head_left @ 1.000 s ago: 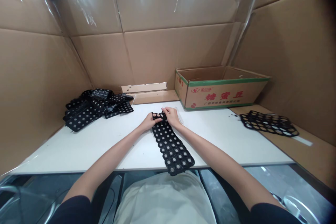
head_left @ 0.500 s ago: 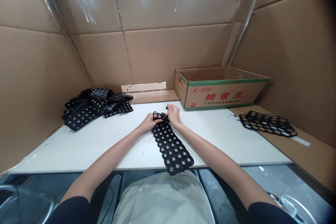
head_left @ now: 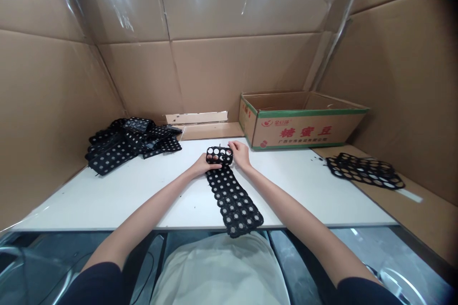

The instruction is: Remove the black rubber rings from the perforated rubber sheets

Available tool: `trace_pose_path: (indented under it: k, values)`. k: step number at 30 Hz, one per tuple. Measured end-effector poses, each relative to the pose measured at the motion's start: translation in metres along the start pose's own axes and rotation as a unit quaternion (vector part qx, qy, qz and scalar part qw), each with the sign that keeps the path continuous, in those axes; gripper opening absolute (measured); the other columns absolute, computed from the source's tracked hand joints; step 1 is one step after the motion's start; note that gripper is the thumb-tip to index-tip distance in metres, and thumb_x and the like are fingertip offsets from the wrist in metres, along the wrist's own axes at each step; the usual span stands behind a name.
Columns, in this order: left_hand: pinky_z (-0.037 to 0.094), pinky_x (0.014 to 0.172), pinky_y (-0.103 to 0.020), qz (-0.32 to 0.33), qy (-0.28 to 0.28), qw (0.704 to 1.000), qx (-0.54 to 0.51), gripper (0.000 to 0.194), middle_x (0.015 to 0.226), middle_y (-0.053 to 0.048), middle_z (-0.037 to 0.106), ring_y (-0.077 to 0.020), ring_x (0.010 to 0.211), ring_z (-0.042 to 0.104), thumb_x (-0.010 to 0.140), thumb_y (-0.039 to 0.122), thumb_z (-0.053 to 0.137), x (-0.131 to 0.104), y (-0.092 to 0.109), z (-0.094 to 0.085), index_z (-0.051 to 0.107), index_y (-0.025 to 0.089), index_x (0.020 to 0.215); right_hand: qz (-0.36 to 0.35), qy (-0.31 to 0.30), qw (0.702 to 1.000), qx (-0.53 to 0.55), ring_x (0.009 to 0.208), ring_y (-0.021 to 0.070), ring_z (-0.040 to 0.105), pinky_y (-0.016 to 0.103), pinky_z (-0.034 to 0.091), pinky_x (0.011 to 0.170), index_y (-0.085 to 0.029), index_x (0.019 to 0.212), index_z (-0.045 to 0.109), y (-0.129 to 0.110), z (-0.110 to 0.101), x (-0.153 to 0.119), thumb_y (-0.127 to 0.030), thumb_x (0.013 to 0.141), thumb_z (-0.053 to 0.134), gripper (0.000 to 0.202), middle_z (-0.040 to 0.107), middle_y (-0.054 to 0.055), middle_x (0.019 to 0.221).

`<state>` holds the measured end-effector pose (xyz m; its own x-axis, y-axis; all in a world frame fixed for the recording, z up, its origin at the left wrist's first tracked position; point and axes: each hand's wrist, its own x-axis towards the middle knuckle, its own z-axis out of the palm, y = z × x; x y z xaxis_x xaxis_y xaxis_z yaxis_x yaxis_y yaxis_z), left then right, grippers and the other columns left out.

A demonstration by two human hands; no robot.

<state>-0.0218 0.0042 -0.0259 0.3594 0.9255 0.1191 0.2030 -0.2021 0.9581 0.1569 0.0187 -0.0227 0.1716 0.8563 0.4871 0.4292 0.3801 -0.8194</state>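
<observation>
A black strip with rows of pale round dots (head_left: 234, 195) lies on the white table, its near end hanging over the front edge. At its far end a part with open round holes (head_left: 219, 154) stands up off the strip. My left hand (head_left: 203, 165) grips the strip at its left side, thumb across it, just below the open holes. My right hand (head_left: 239, 153) is closed at the upper right corner of the holed part, its fingers pinched together; what they hold is too small to make out.
A pile of black dotted strips (head_left: 118, 145) lies at the back left. Black holed pieces (head_left: 365, 170) rest on cardboard at the right. An open carton with green edges (head_left: 304, 126) stands at the back right. Cardboard walls (head_left: 214, 66) surround the white table (head_left: 118, 200).
The far end of the strip has opened out, so its round holes now show between my hands. My right hand has shifted slightly to the right.
</observation>
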Motion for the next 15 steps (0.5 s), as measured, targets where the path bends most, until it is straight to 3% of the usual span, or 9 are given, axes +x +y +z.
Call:
trace_pose_path:
  k: [4, 8, 11, 15]
  values:
    - [0.043, 0.08, -0.031, -0.002, 0.014, 0.996, -0.086, 0.036, 0.082, -0.004, 0.066, -0.0161, 0.077, 0.058, 0.055, 0.031, 0.079, 0.0014, 0.0, -0.0006, 0.063, 0.011, 0.08, -0.017, -0.076, 0.995, -0.058, 0.079, 0.0208, 0.062, 0.028, 0.042, 0.073, -0.016, 0.077, 0.069, 0.0039, 0.0018, -0.0025, -0.024, 0.08, 0.048, 0.023, 0.071, 0.009, 0.087]
    - [0.043, 0.08, -0.031, -0.025, 0.028, 0.989, -0.146, 0.036, 0.08, -0.004, 0.066, -0.0155, 0.076, 0.058, 0.052, 0.028, 0.08, 0.0009, 0.0043, -0.0016, 0.063, 0.011, 0.079, -0.017, -0.16, 0.984, -0.078, 0.074, 0.0229, 0.062, 0.03, 0.042, 0.069, -0.017, 0.077, 0.072, 0.0038, 0.0039, -0.0076, -0.015, 0.075, 0.047, 0.025, 0.072, 0.008, 0.083]
    - [0.042, 0.081, -0.032, -0.047, 0.019, 0.985, -0.162, 0.038, 0.081, -0.005, 0.066, -0.0162, 0.077, 0.058, 0.051, 0.03, 0.081, 0.0005, 0.006, -0.0011, 0.064, 0.011, 0.079, -0.025, -0.143, 0.987, -0.074, 0.079, 0.0241, 0.062, 0.033, 0.044, 0.074, -0.018, 0.079, 0.072, 0.0043, 0.0042, -0.0068, -0.015, 0.074, 0.048, 0.025, 0.071, 0.009, 0.087]
    - [0.041, 0.081, -0.033, -0.062, 0.065, 0.979, -0.182, 0.04, 0.079, -0.003, 0.065, -0.0162, 0.076, 0.058, 0.047, 0.028, 0.083, 0.0008, 0.0063, 0.0008, 0.061, 0.013, 0.077, -0.011, -0.064, 0.998, 0.001, 0.092, 0.0221, 0.06, 0.034, 0.043, 0.084, -0.016, 0.097, 0.068, 0.0062, 0.0044, -0.001, -0.021, 0.077, 0.05, 0.027, 0.068, 0.011, 0.099]
